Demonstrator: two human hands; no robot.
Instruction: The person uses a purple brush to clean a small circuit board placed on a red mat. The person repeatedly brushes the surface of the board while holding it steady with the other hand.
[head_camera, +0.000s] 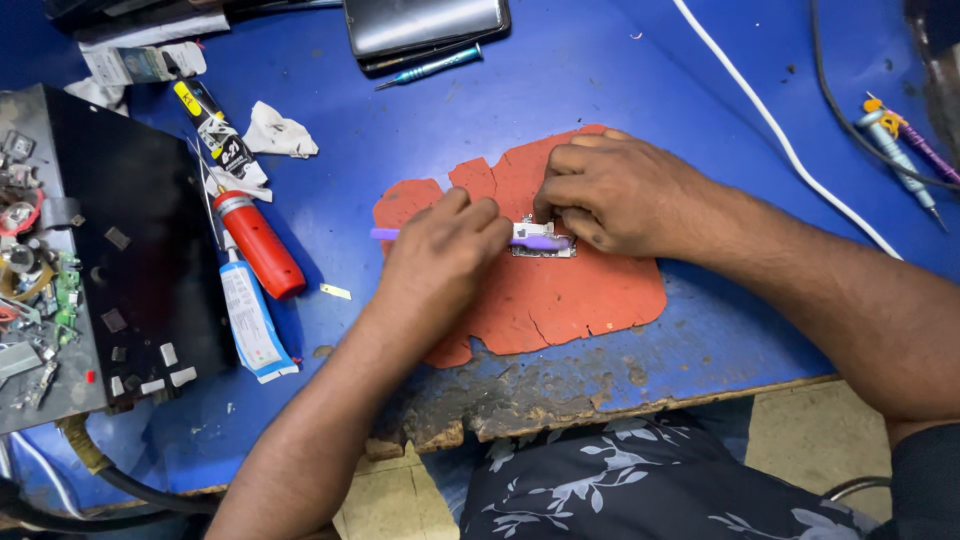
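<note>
- I see a small metal part (545, 245) lying on the torn red mat (560, 300), about at the mat's middle.
- My right hand (620, 195) is curled over the part's upper edge, its fingertips pressed together onto it and pinning it to the mat.
- My left hand (440, 255) sits just left of the part, pinching a purple brush (535, 241) whose head lies across the part and whose handle end pokes out on the far side of the hand.
- The mat rests on the blue worktable (480, 110).
- Left of the mat lie a red-handled tool (258, 243) and a white tube (247, 320).
- Right of the mat, a white cable (790, 140) crosses the table.
</note>
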